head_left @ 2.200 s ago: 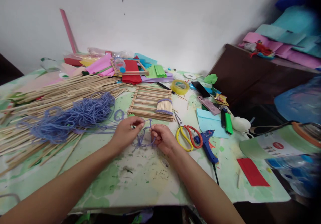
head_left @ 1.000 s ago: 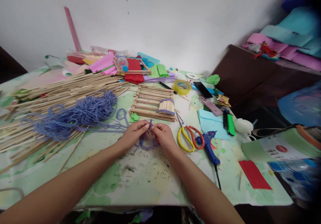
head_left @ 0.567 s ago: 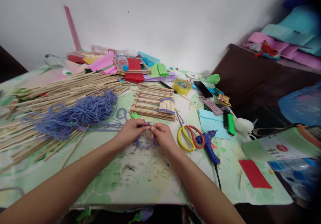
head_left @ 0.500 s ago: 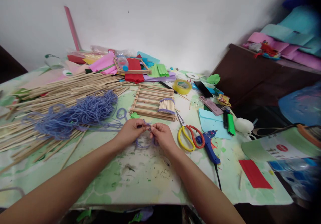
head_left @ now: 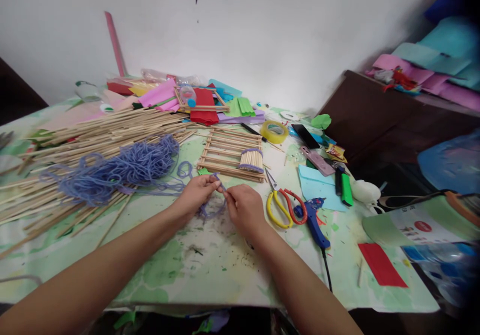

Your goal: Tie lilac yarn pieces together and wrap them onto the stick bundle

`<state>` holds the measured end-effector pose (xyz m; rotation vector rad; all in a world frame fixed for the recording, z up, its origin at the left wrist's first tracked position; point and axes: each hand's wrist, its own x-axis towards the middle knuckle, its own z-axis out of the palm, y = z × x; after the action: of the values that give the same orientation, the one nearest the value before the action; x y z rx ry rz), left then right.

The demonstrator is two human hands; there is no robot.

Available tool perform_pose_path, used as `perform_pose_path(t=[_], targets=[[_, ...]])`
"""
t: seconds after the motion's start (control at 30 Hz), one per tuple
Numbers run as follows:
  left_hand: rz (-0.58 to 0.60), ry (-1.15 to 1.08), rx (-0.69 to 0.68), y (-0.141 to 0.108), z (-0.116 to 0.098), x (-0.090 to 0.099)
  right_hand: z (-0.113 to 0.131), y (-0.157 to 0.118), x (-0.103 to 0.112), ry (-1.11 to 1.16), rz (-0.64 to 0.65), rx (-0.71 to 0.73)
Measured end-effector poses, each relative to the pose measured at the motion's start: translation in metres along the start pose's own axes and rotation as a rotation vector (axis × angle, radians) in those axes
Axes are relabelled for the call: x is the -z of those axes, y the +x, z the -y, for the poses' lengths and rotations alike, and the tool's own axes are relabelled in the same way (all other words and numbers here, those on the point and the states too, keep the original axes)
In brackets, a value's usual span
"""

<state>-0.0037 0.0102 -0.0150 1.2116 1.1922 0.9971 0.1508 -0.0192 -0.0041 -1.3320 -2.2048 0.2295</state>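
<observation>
Blue-purple yarn [head_left: 212, 213] hangs in a small loop between my hands. My left hand [head_left: 198, 191] pinches the yarn with thumb and forefinger. Close beside it, my right hand [head_left: 243, 206] is closed on the same yarn, its fingertips nearly meeting the left ones. A tangled yarn heap [head_left: 127, 170] lies to the left, with strands running toward my left hand. Beyond my hands lies a wooden stick frame [head_left: 225, 152], and on its right part sits a small bundle of short sticks [head_left: 251, 160] edged with yarn.
Scissors [head_left: 279, 207] and a blue glue gun [head_left: 315, 224] lie right of my right hand. Long wooden sticks [head_left: 112, 125] cover the table's left. Behind are yellow tape [head_left: 274, 131], a phone [head_left: 305, 136] and coloured paper. A red paper [head_left: 381, 265] lies at the right.
My right hand has turned so its back shows more, and its fingertips have moved slightly down from the left ones. The yarn loop hangs differently. The view has shifted slightly.
</observation>
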Motion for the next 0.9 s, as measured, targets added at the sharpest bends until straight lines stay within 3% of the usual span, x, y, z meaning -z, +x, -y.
perform_pose_path(t=[0.17,0.23,0.33,0.4,0.53,0.63,0.7,0.77,0.83,0.9], targets=[[0.066,-0.354,0.17,-0.001,-0.003,-0.001,0.007,-0.005,-0.009,0.006,0.171,0.106],[0.063,-0.42,0.193,-0.002,-0.005,-0.001,0.007,-0.005,-0.007,0.107,0.109,0.086],[0.078,-0.398,0.164,-0.003,-0.007,-0.002,0.003,-0.003,-0.004,0.346,-0.142,-0.049],[0.112,-0.328,0.128,-0.004,-0.006,-0.003,-0.002,0.001,-0.007,0.597,-0.202,-0.197],[0.144,-0.164,0.073,-0.005,-0.003,-0.004,-0.01,0.009,-0.02,1.226,-0.05,-0.479],[0.132,-0.096,0.045,-0.004,-0.003,-0.003,-0.012,0.011,-0.024,1.413,-0.02,-0.588],[0.13,-0.073,0.04,-0.003,-0.003,-0.001,-0.017,0.011,-0.023,1.349,-0.087,-0.641],[0.13,-0.051,0.039,-0.002,-0.004,-0.001,-0.025,0.012,-0.018,1.134,-0.226,-0.661],[0.122,-0.034,0.039,-0.001,-0.003,0.0,-0.034,0.013,-0.011,0.832,-0.352,-0.61],[0.122,-0.022,0.047,-0.001,-0.002,0.0,-0.038,0.014,-0.004,0.538,-0.39,-0.488]])
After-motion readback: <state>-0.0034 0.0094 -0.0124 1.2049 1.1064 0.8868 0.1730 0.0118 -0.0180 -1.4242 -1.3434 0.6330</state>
